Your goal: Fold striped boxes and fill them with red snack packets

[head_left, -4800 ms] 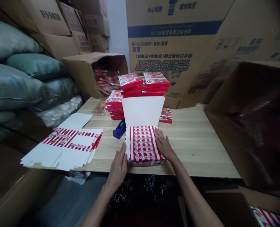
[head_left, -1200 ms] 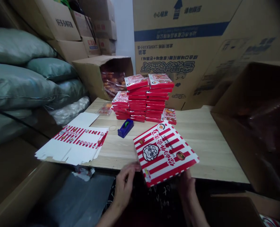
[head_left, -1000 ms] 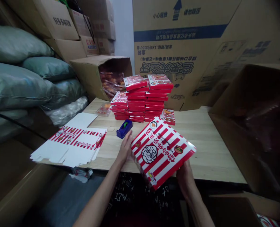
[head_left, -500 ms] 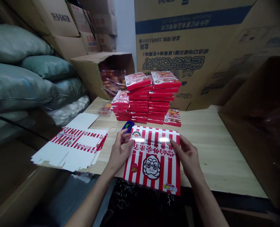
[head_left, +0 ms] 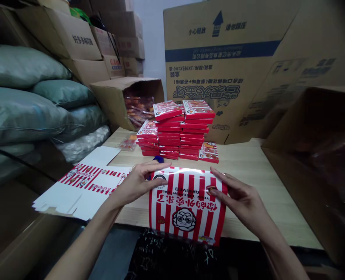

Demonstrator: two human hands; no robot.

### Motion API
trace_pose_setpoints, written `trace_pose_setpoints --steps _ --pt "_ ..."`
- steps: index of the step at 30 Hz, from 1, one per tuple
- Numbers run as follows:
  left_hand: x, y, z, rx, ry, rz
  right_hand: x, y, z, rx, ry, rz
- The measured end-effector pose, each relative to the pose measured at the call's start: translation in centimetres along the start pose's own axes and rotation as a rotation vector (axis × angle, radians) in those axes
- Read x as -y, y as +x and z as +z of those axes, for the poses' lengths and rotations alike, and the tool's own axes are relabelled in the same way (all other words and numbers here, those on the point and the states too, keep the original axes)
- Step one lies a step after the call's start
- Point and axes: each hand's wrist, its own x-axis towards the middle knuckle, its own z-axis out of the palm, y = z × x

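The lid point(head_left: 194, 190) has bowed up, left hand point(head_left: 133, 182) and right hand point(head_left: 244, 200) pinching its far corners, seemingly mid-closing; the next move likely calls for an even tuck.

Can pass over the desk point(head_left: 256, 167) between right grip point(head_left: 239, 194) and carton point(head_left: 297, 175). Blocked beyond the striped box point(head_left: 186, 198) by the red stack point(head_left: 172, 136), at left by flat sheets point(head_left: 64, 202).

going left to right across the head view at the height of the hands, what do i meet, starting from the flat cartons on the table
Flat cartons → left hand → striped box → right hand → big brown carton.
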Motion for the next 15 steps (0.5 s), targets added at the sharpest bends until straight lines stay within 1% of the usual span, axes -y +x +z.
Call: trace_pose_setpoints --steps 4,7,9,11,13,15 --pt "-0.4 0.3 -1.0 0.111 0.129 -0.012 0.9 0.5 -0.5 0.079 0.055 0.082" --pt "-0.7 0.7 -1.1 0.146 0.173 0.006 1.3 1.0 -0.2 0.129 0.080 0.112" --pt "-1.2 1.0 -0.9 0.167 0.197 0.060 1.6 1.3 0.2 0.139 0.039 0.057" --pt "-1.9 1.2 -0.6 0.181 0.249 0.133 1.8 1.4 0.6 0.138 -0.028 -0.027" --pt "-2.8 1.2 -0.1 0.165 0.384 0.198 1.9 1.6 0.7 0.150 -0.067 -0.086" --pt "-3.6 1.1 0.5 0.147 0.575 0.251 2.0 1.7 0.7 0.181 -0.080 -0.086"
